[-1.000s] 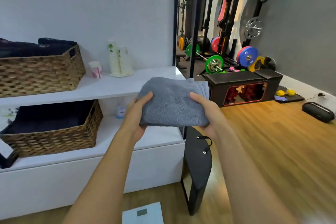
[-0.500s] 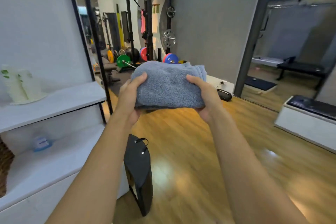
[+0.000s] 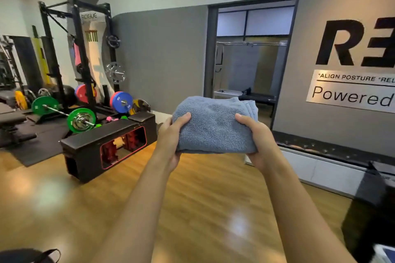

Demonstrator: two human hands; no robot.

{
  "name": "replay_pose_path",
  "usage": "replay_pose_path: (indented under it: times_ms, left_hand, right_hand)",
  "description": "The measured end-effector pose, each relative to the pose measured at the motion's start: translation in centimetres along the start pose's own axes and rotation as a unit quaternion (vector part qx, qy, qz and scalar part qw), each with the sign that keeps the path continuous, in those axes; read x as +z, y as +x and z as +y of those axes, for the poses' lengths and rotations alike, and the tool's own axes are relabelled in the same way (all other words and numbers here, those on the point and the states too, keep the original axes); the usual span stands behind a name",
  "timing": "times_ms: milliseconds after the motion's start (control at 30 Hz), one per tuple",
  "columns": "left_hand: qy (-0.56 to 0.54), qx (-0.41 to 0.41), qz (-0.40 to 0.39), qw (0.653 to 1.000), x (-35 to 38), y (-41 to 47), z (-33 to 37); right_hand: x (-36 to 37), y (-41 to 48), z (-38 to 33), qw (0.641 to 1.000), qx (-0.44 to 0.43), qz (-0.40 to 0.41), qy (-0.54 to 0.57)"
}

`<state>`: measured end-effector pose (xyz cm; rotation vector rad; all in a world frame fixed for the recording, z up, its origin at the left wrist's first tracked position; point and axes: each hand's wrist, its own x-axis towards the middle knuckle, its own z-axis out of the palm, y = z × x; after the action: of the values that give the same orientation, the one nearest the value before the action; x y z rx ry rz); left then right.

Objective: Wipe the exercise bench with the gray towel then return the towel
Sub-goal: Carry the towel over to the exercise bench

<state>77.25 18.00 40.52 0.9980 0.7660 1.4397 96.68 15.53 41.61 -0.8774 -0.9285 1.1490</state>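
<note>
Towel [image 3: 213, 126] folded, gripped w/ both hands, left [image 3: 171, 134] & right [image 3: 256, 139] fingers curled round its ends. Bench not wiped yet; wipe & return left.

A gym. Left of the fingers [image 3: 183, 117], a squat rack [image 3: 81, 49], a loaded barbell [image 3: 64, 113] and colored weight plates [image 3: 121, 101]. To their right, wall lettering [image 3: 350, 78] about posture.

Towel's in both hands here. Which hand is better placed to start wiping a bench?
Right, probably, but only narrowly. The left hand and right hand both grip the gray towel, thumbs on top. The bench through the doorway shows just past the right hand's end. It is not within reach yet.
</note>
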Motion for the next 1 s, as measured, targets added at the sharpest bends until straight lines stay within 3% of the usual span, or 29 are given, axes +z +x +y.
replay_pose_path:
  times_ms: [367,1000]
  left_hand:
    - [0.023,-0.035,-0.058,0.997,2.9,29.1,-9.1]
    - [-0.003,-0.056,-0.087,0.995,13.1,84.3,-21.4]
  right_hand:
    - [-5.0,26.1,6.6,0.995,-0.011,0.096,0.001]
    - [-14.3,82.6,10.2,0.99,-0.039,0.138,-0.013]
